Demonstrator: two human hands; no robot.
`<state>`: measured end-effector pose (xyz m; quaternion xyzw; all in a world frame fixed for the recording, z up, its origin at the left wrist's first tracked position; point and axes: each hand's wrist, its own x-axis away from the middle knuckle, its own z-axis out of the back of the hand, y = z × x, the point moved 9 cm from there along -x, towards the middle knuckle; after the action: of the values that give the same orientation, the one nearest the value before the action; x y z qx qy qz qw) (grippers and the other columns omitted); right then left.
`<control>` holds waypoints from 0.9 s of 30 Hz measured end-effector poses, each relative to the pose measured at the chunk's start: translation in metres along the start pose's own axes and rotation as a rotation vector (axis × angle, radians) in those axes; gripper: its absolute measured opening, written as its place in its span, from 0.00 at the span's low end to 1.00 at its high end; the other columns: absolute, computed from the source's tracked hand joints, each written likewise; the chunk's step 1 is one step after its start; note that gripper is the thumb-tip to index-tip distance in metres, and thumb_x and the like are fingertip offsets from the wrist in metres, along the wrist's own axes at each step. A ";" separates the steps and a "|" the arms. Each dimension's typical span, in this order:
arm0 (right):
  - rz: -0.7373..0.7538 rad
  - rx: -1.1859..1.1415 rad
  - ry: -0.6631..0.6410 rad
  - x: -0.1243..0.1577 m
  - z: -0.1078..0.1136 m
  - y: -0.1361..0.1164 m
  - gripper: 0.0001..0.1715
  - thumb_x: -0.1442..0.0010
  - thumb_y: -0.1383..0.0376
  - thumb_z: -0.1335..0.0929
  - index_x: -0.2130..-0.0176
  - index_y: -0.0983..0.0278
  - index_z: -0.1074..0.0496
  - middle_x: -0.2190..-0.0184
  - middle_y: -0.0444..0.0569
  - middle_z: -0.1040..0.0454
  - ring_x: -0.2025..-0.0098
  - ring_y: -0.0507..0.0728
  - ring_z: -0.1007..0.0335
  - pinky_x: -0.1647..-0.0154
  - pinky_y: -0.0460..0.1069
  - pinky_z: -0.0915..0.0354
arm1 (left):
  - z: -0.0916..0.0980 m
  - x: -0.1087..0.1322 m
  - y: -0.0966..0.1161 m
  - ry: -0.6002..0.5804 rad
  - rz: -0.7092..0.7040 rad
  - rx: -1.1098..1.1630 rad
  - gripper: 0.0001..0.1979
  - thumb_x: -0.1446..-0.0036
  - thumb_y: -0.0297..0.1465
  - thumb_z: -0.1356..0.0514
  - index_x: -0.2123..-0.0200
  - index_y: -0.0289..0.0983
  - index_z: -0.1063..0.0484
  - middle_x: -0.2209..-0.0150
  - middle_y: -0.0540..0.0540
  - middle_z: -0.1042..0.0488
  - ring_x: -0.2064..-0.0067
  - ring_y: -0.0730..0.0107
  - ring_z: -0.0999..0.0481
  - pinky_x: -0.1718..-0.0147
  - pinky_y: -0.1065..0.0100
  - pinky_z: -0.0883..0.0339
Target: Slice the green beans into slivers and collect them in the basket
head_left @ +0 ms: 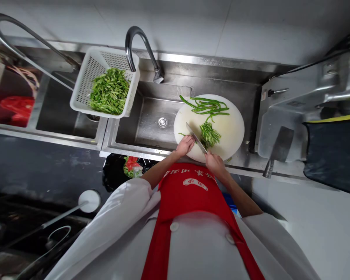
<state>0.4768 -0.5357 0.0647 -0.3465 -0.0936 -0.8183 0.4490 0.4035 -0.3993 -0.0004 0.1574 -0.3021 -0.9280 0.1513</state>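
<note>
— Right hand (215, 162), just below and right of the frame's centre: condition?
— Closed round the handle of one knife (197, 139), blade of bare metal, slanting toward the upper left of the frame.
— Left hand (185, 145)?
— Fingers curled, beside the blade on its left. A sliver of green shows beyond it; whether it grips anything, I cannot tell.
— Support?
— One cutting board (236, 126), round, white, right of centre, reaching over the right end of a steel sink (150, 111).
— Entries on the board?
— Green peppers (205, 105), long, thin, loosely bunched, on the upper part. Below them, one heap of cut green pieces (210, 134), just right of the blade.
— Upper left of the frame?
— One basket (84, 83), white, perforated, holding a mound of green strips (109, 93). One curved tap (128, 50), metal, its spout over the basket's right side.
— Right of the frame?
— One cleaver (282, 144), broad-bladed, lying apart from the board, handle toward the bottom.
— Remaining items?
— One red apron (192, 198) with white lettering, lower centre; one black bag (112, 171), left of the apron, red and green scraps showing at its mouth.
</note>
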 end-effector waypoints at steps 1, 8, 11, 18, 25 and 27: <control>0.000 -0.004 0.006 -0.005 0.003 -0.001 0.21 0.24 0.62 0.47 0.44 0.69 0.34 0.56 0.63 0.21 0.51 0.63 0.23 0.52 0.50 0.36 | 0.000 0.000 0.000 0.003 -0.002 0.009 0.14 0.28 0.32 0.51 0.54 0.36 0.27 0.55 0.40 0.26 0.52 0.61 0.30 0.50 0.57 0.31; 0.085 -0.011 0.022 -0.022 0.016 -0.003 0.17 0.25 0.61 0.43 0.47 0.68 0.34 0.56 0.62 0.21 0.53 0.61 0.23 0.55 0.49 0.37 | -0.004 0.003 -0.002 0.023 0.007 0.024 0.14 0.28 0.32 0.53 0.55 0.35 0.27 0.55 0.40 0.28 0.52 0.62 0.29 0.48 0.56 0.30; 0.076 0.004 0.052 -0.029 0.011 -0.003 0.17 0.25 0.62 0.43 0.48 0.69 0.33 0.57 0.63 0.21 0.54 0.62 0.22 0.57 0.48 0.38 | 0.004 0.008 -0.011 0.040 0.029 -0.005 0.13 0.28 0.32 0.51 0.55 0.35 0.27 0.54 0.40 0.28 0.51 0.62 0.30 0.49 0.58 0.30; 0.099 0.041 0.093 -0.036 0.011 0.001 0.17 0.25 0.61 0.43 0.49 0.68 0.32 0.60 0.60 0.20 0.56 0.62 0.21 0.60 0.49 0.38 | 0.010 0.013 -0.019 0.013 0.052 -0.045 0.13 0.28 0.31 0.51 0.56 0.35 0.26 0.56 0.41 0.29 0.52 0.62 0.32 0.49 0.59 0.31; 0.086 0.116 0.047 -0.015 0.003 0.004 0.18 0.25 0.61 0.44 0.49 0.67 0.32 0.63 0.59 0.20 0.60 0.60 0.21 0.62 0.48 0.39 | 0.002 0.013 -0.012 0.005 0.014 -0.002 0.15 0.28 0.30 0.52 0.53 0.34 0.27 0.56 0.40 0.27 0.53 0.61 0.30 0.49 0.58 0.31; 0.091 0.102 0.053 -0.019 0.004 -0.004 0.18 0.25 0.62 0.44 0.49 0.68 0.32 0.61 0.59 0.20 0.58 0.60 0.21 0.61 0.48 0.39 | 0.002 0.013 -0.014 0.002 0.017 0.004 0.15 0.28 0.30 0.52 0.52 0.34 0.28 0.55 0.39 0.27 0.52 0.61 0.30 0.48 0.58 0.30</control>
<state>0.4823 -0.5189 0.0565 -0.3053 -0.1077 -0.8001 0.5051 0.3884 -0.3925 -0.0103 0.1561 -0.3049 -0.9259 0.1595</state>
